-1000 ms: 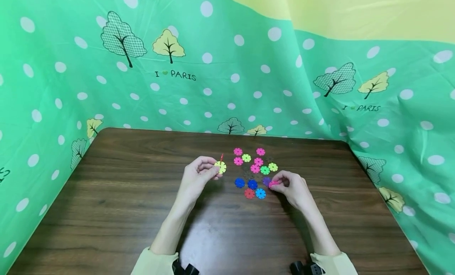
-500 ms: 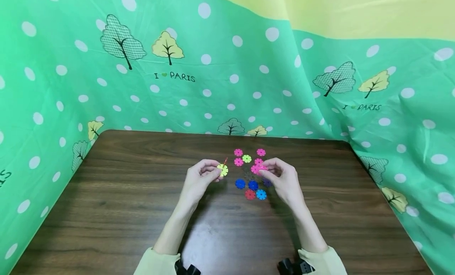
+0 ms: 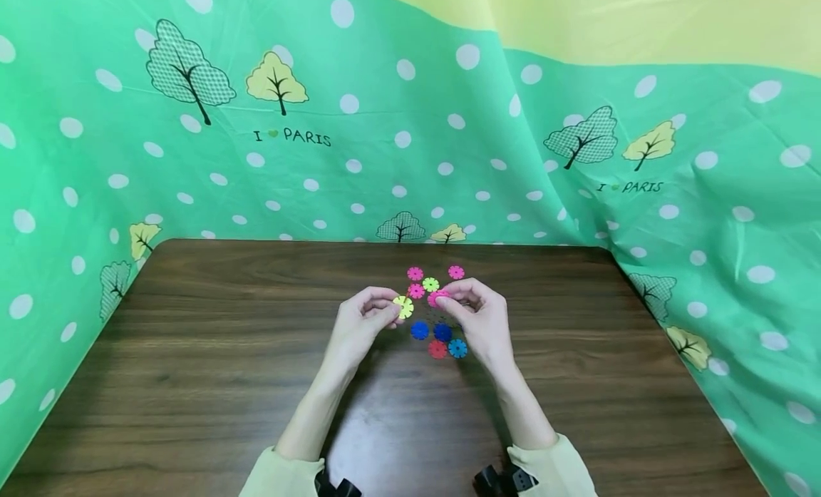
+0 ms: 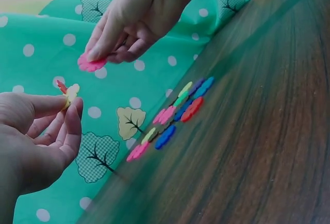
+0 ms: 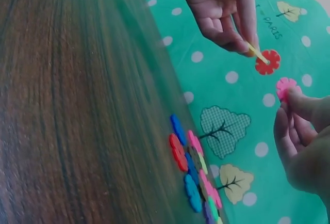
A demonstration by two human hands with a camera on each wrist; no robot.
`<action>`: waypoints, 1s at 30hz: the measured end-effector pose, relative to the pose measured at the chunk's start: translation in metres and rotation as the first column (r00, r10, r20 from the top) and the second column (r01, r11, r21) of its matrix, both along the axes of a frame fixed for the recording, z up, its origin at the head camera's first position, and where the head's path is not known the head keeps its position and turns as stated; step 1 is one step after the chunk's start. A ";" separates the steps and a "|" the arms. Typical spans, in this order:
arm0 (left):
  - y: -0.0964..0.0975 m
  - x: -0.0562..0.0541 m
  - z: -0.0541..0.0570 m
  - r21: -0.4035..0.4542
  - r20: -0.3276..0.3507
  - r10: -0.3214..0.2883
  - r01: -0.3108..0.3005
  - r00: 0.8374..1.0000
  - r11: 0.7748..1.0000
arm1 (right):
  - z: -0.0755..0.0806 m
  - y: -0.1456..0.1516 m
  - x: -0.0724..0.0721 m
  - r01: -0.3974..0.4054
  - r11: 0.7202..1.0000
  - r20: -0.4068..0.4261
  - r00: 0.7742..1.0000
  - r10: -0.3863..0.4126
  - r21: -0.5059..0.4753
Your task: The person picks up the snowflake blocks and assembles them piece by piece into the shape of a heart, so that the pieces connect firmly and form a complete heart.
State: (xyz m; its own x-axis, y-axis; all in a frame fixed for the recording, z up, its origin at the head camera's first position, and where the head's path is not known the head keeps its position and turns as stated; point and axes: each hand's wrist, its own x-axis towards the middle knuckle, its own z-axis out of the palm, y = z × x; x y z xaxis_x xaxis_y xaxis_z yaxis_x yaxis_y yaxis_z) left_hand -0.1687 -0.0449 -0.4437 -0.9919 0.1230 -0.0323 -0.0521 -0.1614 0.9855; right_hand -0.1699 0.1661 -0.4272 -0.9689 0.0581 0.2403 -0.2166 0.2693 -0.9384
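Between thumb and fingers, my left hand (image 3: 365, 320) pinches a yellow notched disc (image 3: 404, 308). A red notched disc (image 5: 268, 62) is joined crosswise to it, edge-on to the yellow one. Just to the right, my right hand (image 3: 479, 322) pinches a pink notched disc (image 4: 92, 62) by its edge. In the right wrist view a small gap separates this pink disc from the red one. Both hands are raised above the table. Loose discs lie below and behind them, among them a light blue disc (image 3: 458, 348) and a red one (image 3: 437, 349); my right hand hides some.
Blue discs (image 3: 420, 331) lie near the front of the loose group. Pink discs (image 3: 415, 273) and a yellow-green disc (image 3: 431, 284) lie farther back. The brown wood-grain table (image 3: 224, 383) ends at a green dotted curtain (image 3: 353, 197) behind.
My right hand has carried the pink disc leftward and away from me, from beside the purple disc toward the left hand. The left hand has barely moved and keeps its joined discs.
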 end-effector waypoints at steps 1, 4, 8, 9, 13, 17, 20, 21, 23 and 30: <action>0.001 0.000 0.001 0.004 0.000 -0.003 0.003 1.000 1.000 | 0.000 -0.001 0.000 -0.009 1.000 0.003 1.000 0.009 -0.017; 0.002 0.002 0.002 0.005 0.002 0.003 -0.003 1.000 1.000 | 0.001 -0.004 -0.001 -0.046 0.998 0.014 0.999 0.046 -0.041; 0.002 0.002 0.003 0.010 -0.001 0.014 -0.014 1.000 1.000 | 0.001 -0.007 -0.003 -0.104 0.994 0.036 0.994 0.105 -0.040; 0.001 0.002 0.003 0.012 -0.001 0.013 -0.013 1.000 1.000 | 0.001 -0.007 -0.003 -0.116 0.993 0.041 0.992 0.117 -0.039; 0.001 0.003 0.003 0.011 0.005 0.006 -0.006 1.000 1.000 | -0.001 -0.008 -0.004 -0.156 0.987 0.045 0.986 0.158 -0.049; 0.000 0.004 0.004 0.004 0.009 0.012 -0.012 1.000 1.000 | -0.002 -0.010 -0.005 -0.194 0.977 0.049 0.979 0.199 -0.086; 0.000 0.006 0.004 -0.001 0.007 0.017 -0.017 1.000 1.000 | -0.002 -0.011 -0.005 -0.208 0.973 0.057 0.975 0.214 -0.096; -0.001 0.006 0.004 -0.004 0.006 0.018 -0.018 1.000 1.000 | -0.003 -0.011 -0.005 -0.213 0.972 0.058 0.974 0.220 -0.097; -0.001 0.007 0.004 -0.005 0.007 0.019 -0.019 1.000 1.000 | -0.003 -0.010 -0.006 -0.217 0.972 0.063 0.973 0.223 -0.093; 0.002 0.005 0.005 0.031 0.010 0.043 -0.043 0.999 0.999 | -0.001 -0.007 -0.003 -0.193 0.979 0.050 0.979 0.197 -0.065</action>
